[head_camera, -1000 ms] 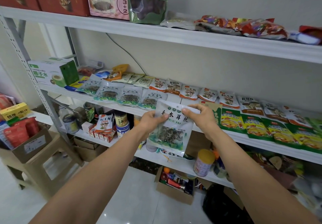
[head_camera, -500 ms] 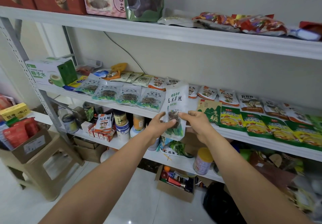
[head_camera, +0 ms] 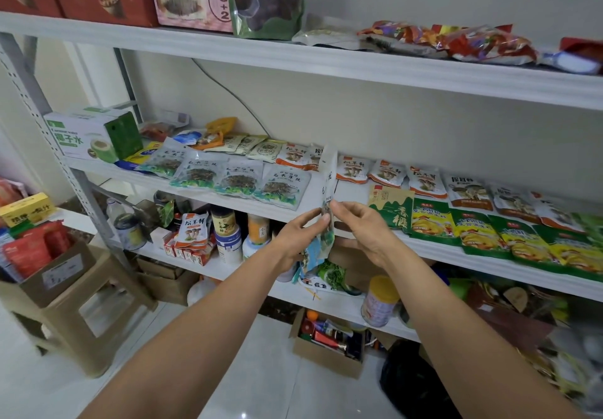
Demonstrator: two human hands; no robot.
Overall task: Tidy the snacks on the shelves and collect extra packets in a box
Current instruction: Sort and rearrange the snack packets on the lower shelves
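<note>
white mushroom snack packet (head_camera: 329,177) edge-on at frame centre, pinched between left hand (head_camera: 298,236) and right hand (head_camera: 362,228), just in front of middle shelf (head_camera: 329,213), matching packets (head_camera: 228,177) lying to its left

I face a plain cream wall (head_camera: 424,131), with a thin black cable (head_camera: 228,91) running down it. White shelf boards (head_camera: 293,56) cross it on grey perforated metal uprights (head_camera: 37,99). Below me the floor (head_camera: 261,369) is glossy white tile with soft reflections. A beige plastic stool (head_camera: 62,330) stands to my left.

White-green packet (head_camera: 328,174) upright, edge-on; before shelf (head_camera: 354,192)
</note>
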